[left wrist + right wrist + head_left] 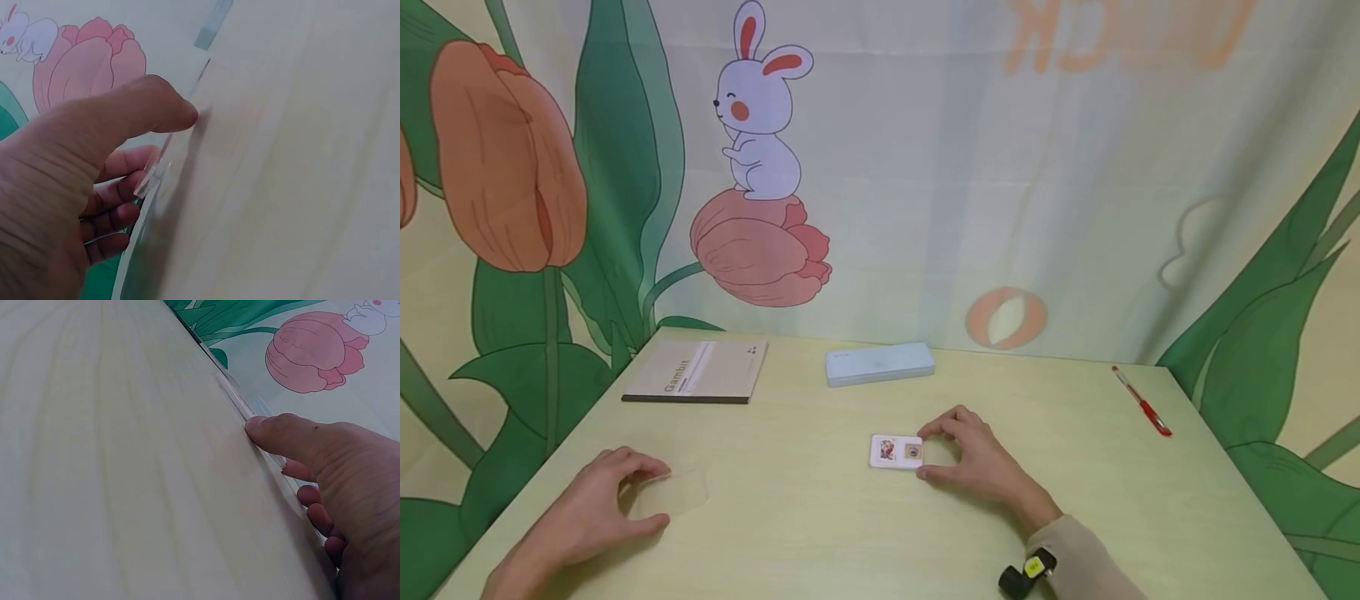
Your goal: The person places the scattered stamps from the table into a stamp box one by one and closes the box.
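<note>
In the head view, my right hand holds a small flat white case by its right end, thumb on the near side and fingers on the far side. The case bears two small pictures, one reddish, one gold. At the left, my left hand curls round the left part of a clear plastic cover, low over the table. From the left wrist view, the cover's edge shows between thumb and fingers of the left hand. In the right wrist view, the right hand grips the case, seen edge-on.
A beige notebook lies at the back left of the table. Near the back edge sits a pale blue pencil case. A red pen lies at the right. Behind hangs a printed curtain.
</note>
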### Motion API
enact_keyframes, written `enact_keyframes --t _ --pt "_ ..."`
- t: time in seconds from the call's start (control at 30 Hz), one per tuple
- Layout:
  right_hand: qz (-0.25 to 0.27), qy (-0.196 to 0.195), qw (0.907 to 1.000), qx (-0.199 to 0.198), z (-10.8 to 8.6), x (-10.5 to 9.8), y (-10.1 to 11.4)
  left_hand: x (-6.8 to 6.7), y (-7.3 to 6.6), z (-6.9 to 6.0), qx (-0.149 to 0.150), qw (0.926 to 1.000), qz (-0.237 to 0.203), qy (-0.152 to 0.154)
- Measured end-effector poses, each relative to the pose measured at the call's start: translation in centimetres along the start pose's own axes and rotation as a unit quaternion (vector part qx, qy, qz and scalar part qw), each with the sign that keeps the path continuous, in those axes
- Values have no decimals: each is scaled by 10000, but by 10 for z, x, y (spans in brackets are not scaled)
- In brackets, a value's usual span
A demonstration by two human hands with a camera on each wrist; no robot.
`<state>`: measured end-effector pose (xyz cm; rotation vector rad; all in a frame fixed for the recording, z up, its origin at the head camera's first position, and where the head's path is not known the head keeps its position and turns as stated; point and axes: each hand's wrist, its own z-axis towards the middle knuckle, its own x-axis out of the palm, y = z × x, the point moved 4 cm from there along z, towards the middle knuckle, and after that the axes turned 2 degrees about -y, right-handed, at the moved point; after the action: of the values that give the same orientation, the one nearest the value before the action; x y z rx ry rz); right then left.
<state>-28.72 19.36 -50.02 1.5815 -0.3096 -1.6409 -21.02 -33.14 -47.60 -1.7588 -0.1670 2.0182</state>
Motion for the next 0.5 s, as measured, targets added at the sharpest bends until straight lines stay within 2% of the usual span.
enact_keyframes --t 0.2,0.33,0.5 --pt "25 -10 10000 -20 0 -2 2 -5 -12 11 391 9983 63 -435" --pt "28 7 10000 -9 0 -1 2 -9 -27 25 643 9962 -46 -581" --pt "11 2 10000 -11 0 0 1 -8 -51 46 1111 9911 -322 -664"
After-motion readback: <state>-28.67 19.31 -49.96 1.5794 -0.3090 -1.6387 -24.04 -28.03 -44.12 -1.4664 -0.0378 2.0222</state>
